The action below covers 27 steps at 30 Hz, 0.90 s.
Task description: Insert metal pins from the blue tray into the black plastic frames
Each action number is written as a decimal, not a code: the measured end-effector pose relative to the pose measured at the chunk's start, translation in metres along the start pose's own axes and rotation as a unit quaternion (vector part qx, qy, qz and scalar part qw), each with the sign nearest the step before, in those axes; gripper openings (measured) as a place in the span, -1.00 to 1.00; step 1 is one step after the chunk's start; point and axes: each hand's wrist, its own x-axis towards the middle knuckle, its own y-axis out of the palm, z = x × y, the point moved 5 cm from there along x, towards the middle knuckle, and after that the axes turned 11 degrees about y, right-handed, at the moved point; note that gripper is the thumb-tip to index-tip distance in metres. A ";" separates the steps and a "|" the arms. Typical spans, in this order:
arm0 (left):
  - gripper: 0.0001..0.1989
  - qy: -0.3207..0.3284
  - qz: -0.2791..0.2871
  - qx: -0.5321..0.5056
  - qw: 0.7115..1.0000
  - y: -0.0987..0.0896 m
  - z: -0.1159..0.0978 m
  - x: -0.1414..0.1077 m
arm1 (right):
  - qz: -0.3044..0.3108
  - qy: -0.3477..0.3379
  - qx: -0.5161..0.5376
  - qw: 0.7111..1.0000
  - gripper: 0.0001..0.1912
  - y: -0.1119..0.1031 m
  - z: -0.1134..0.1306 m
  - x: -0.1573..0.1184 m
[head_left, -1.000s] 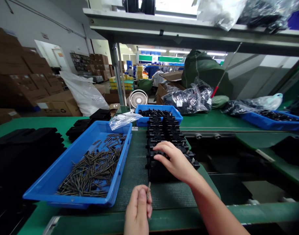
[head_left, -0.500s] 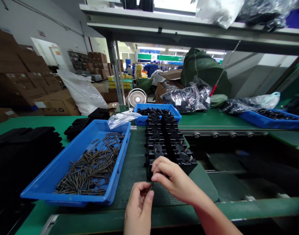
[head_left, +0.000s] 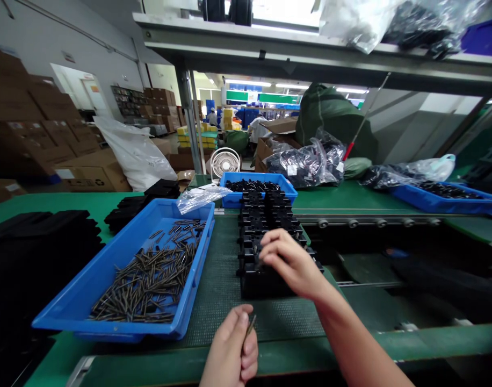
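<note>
Low in front, my left hand is closed around thin metal pins, whose ends poke out between thumb and forefinger. Over the near end of a double row of black plastic housings, my right hand is pinched with its fingertips pointing down at the left row. Whatever sits between those fingertips is too small and dark to make out. To the left, a blue tray holds a heap of similar metal pins.
Behind the housings stands a blue bin of small black parts, with a white fan beyond it. Stacked black parts sit at the far left. A metal shelf crosses overhead. Right of the belt lies a dark recess.
My right hand has moved away from my left hand, up and forward onto the left row of housings. My left hand has dropped slightly and turned, showing the pins' ends.
</note>
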 end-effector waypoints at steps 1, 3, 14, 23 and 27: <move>-0.43 0.021 -0.008 0.012 1.000 -0.001 -0.001 0.000 | -0.045 0.005 -0.049 0.998 -0.88 -0.005 -0.010 0.010; -0.45 0.063 -0.020 0.033 0.997 -0.002 -0.004 0.000 | -0.099 0.011 -0.143 0.985 -0.90 -0.010 -0.028 0.028; -0.53 0.117 -0.029 0.074 0.990 -0.015 -0.012 0.001 | -0.071 0.014 -0.261 0.963 -0.90 0.010 -0.048 0.053; -0.68 0.211 -0.107 0.258 0.937 -0.024 -0.039 -0.008 | 0.030 0.032 -0.207 0.977 -0.82 0.023 0.011 0.012; -0.82 0.291 -0.099 0.299 0.903 -0.018 -0.052 -0.014 | 0.151 0.056 -0.224 0.961 -0.69 0.053 0.026 -0.023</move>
